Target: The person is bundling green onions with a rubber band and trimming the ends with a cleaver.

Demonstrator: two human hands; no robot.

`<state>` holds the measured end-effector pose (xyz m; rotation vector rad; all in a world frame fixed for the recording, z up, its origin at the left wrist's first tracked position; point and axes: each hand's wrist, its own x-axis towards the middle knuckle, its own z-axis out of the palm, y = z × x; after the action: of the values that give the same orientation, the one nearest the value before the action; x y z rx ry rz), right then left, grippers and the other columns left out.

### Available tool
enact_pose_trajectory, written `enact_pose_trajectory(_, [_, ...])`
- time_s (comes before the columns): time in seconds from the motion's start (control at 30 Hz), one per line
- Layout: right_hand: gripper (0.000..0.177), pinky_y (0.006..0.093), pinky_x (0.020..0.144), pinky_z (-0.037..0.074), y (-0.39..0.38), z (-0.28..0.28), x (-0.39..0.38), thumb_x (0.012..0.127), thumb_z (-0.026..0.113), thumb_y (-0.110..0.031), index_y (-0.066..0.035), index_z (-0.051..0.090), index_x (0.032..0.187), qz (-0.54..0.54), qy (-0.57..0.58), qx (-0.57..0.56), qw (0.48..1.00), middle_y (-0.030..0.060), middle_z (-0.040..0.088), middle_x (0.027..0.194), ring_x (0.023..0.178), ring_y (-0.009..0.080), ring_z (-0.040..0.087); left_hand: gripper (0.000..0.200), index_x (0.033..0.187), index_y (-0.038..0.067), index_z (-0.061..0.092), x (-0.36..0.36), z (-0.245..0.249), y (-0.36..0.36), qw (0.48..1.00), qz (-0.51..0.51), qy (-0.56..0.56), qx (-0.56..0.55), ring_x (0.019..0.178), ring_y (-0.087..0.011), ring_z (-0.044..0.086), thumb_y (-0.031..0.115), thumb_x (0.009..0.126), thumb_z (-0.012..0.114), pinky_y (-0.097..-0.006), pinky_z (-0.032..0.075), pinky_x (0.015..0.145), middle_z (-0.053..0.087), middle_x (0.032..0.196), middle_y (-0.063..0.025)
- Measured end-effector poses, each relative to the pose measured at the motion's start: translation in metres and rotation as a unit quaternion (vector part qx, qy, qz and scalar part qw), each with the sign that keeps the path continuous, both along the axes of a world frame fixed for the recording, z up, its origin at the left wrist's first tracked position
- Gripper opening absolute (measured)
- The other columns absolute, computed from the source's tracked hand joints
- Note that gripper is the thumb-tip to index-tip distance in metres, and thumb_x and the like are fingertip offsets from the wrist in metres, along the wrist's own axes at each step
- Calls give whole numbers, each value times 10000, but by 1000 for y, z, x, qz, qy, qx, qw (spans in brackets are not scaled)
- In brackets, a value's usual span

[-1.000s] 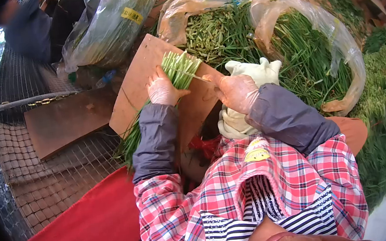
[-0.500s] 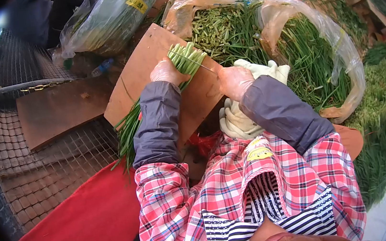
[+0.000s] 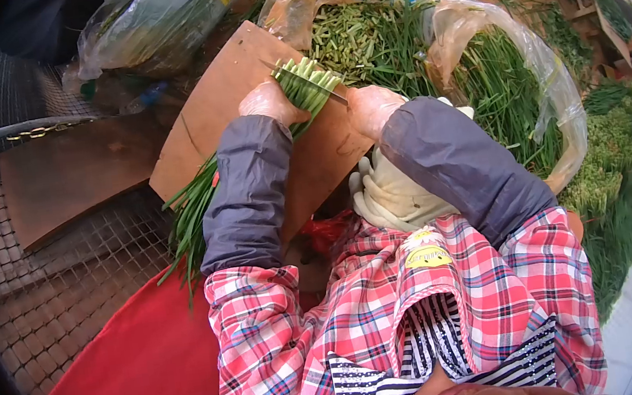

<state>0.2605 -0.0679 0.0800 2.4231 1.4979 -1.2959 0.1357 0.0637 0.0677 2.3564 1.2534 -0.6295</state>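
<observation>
My left hand (image 3: 270,103) is wrapped round a bunch of long green stalks (image 3: 194,200) on a reddish-brown board (image 3: 329,144). The pale cut ends point forward, and the thin leafy ends trail past my left sleeve. My right hand (image 3: 376,109) grips a knife (image 3: 335,97), whose handle is hidden in the fist. The thin blade lies across the stalks, just ahead of my left fingers. Both hands look covered by clear thin gloves. Below my right wrist, a cream cloth glove (image 3: 398,187) rests against my lap.
Beyond the board, clear plastic bags (image 3: 554,81) hold green cuttings and leaves. A filled plastic bag (image 3: 169,26) lies at the upper left. A brown panel (image 3: 76,172) sits on wire mesh (image 3: 51,285) at left. More cut greens (image 3: 622,183) are heaped at right.
The whole view has shifted slightly. My right hand and the knife have edged forward a little across the stalks. My left hand keeps its hold on the bunch.
</observation>
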Motion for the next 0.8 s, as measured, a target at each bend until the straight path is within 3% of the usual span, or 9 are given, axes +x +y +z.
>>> enact_pose_trajectory(0.17, [276,433,788,469,42,-50,-11,798,475,-175,-6,601,978,-21,12,15,1000,232,606,972,927,367,586,697,1090,-3,519,2,8,-8,999,-1,31,34,932,-277,616,365,547,753,-355,489,789,634,972,-166])
enact_pose_trajectory(0.4, [259,438,783,471,14,-43,-8,796,476,-173,-15,600,959,-17,19,10,1000,216,616,954,929,357,590,684,1050,-1,524,-5,6,-11,999,-14,7,38,895,-289,623,360,522,767,-364,494,764,632,962,-157])
enact_pose_trajectory(0.5, [258,444,777,473,26,-56,-15,793,477,-168,-12,595,961,-76,9,9,997,213,619,949,918,359,594,655,1003,-14,524,2,4,-11,998,-7,-16,63,845,-319,626,348,517,772,-389,496,729,632,913,-191])
enact_pose_trajectory(0.63, [268,426,794,476,38,-54,0,787,475,-146,-23,626,970,6,23,-8,1000,208,616,988,930,352,597,660,1009,-26,521,8,8,-19,996,-7,-12,86,835,-321,628,341,519,769,-391,498,721,632,891,-187])
enact_pose_trajectory(0.77, [269,415,806,474,29,-68,-8,781,472,-129,-24,645,958,-46,29,25,998,202,616,1005,953,338,596,690,1052,-16,512,-2,0,-11,998,1,-12,64,867,-324,618,340,520,769,-382,494,745,619,943,-191])
enact_pose_trajectory(0.8, [270,414,811,472,31,-63,-5,782,472,-131,-22,643,961,-29,36,-6,999,204,617,998,958,338,593,777,1117,-1,486,4,6,-12,999,16,22,43,955,-312,589,380,513,792,-373,480,807,576,1055,-181])
